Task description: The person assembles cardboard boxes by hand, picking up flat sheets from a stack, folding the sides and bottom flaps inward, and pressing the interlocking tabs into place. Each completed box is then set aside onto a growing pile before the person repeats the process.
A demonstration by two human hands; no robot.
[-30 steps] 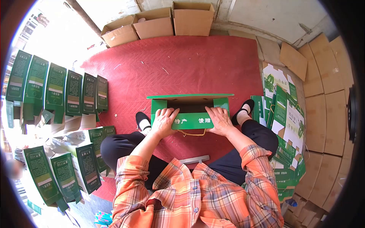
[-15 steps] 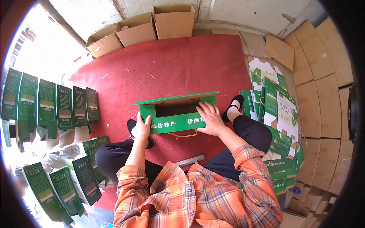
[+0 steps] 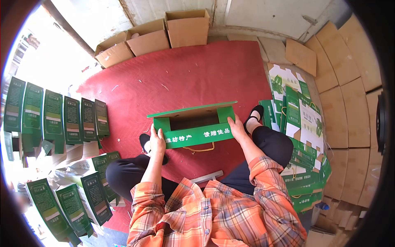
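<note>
A green cardboard gift box [image 3: 197, 138] with white Chinese lettering is between my two hands, its top open and its long rear flap raised. My left hand [image 3: 157, 140] grips the box's left end, fingers along the side. At the opposite end, my right hand [image 3: 237, 126] holds the right corner, thumb and fingers around the edge. A yellow cord handle [image 3: 200, 150] hangs from the near side. The inside looks dark, and its bottom is hard to make out.
Red carpet [image 3: 177, 78] lies under the box. Green boxes [image 3: 53, 113] stand in rows at left. Flat green-and-white cartons [image 3: 306, 123] are piled at right, beside stacked brown cartons [image 3: 335, 117]. Open brown boxes [image 3: 187, 31] line the back. A grey metal tool [image 3: 208, 177] lies between my legs.
My right hand has moved from the front panel and opening to the box's right end, uncovering the lettering. The box has shifted slightly down in view.
</note>
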